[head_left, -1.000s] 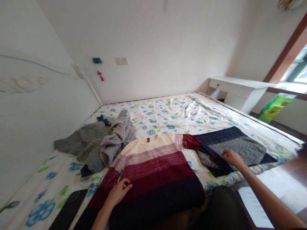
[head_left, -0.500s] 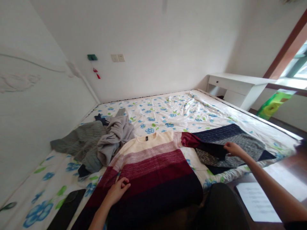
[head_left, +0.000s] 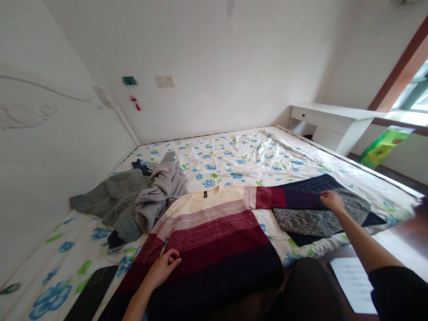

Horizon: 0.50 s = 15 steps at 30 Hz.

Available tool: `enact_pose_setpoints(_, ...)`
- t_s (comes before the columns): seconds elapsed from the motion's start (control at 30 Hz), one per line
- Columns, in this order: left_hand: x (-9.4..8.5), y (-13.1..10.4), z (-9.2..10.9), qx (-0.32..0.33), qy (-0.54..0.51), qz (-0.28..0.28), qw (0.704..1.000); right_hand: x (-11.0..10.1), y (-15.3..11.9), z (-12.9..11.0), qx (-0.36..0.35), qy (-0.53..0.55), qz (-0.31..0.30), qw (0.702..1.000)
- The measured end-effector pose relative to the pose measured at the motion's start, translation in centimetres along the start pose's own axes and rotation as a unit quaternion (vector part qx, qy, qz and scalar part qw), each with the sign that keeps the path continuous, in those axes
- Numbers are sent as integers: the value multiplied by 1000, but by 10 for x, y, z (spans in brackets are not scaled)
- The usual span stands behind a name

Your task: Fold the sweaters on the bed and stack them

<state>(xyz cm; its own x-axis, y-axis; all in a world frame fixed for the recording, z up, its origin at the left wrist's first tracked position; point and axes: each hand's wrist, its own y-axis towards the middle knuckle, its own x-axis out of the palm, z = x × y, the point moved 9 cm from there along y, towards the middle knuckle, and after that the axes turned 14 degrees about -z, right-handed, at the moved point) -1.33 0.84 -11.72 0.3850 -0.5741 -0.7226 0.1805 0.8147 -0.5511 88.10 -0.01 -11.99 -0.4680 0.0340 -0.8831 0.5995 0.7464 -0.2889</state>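
A striped knit sweater (head_left: 214,223) lies spread on the bed, its cream neckline away from me and bands of pink, burgundy and navy below. My right hand (head_left: 333,203) pinches the cuff of its right-side sleeve (head_left: 284,197), which stretches straight out sideways. Beneath that sleeve lies a folded grey and navy knit garment (head_left: 309,220). Over the sweater's left part rests my left hand (head_left: 166,266), fingers loosely curled and thumb apart, with nothing in it. The other sleeve (head_left: 133,276) runs down toward me, partly behind my left forearm.
Crumpled grey garments (head_left: 133,200) are heaped on the left of the floral bed sheet (head_left: 227,156). A black phone (head_left: 92,292) lies at the lower left. Printed paper (head_left: 354,283) sits at my lower right, beside my knee. A white desk (head_left: 334,118) stands beyond the bed.
My right hand has moved slightly right and pulled the sleeve from a twisted, drooping shape into a straight, flat one. My left hand has hardly moved.
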Motion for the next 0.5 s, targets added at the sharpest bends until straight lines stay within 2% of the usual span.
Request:
enact_pose_setpoints(0.07, 2, 1, 1, -1, 2, -1, 1000, 42, -16, -19, -12, -13, -65, 998)
enact_pose_setpoints(0.13, 3, 0, 3, -3, 4, 0, 1000, 72, -32, -42, -55, -54, -106, 991)
enact_pose_setpoints(0.23, -4, -12, 7, -6, 19, 15, 1000, 93, -52, -72, -87, -121, -120, 981)
enact_pose_setpoints(0.33, -31, -43, -1, -10, 50, 105, 993, 108, -77, -111, -131, -129, -157, 970)
enact_pose_setpoints(0.37, -43, -57, -8, -15, 62, 145, 987, 119, -89, -125, -150, -118, -195, 962)
enact_pose_setpoints(0.43, -61, -89, -34, -42, 88, 208, 973, 152, -123, -146, -162, -82, -315, 931)
enact_pose_setpoints(0.5, -68, -120, -74, -102, 98, 227, 964, 195, -169, -156, -138, -55, -463, 874)
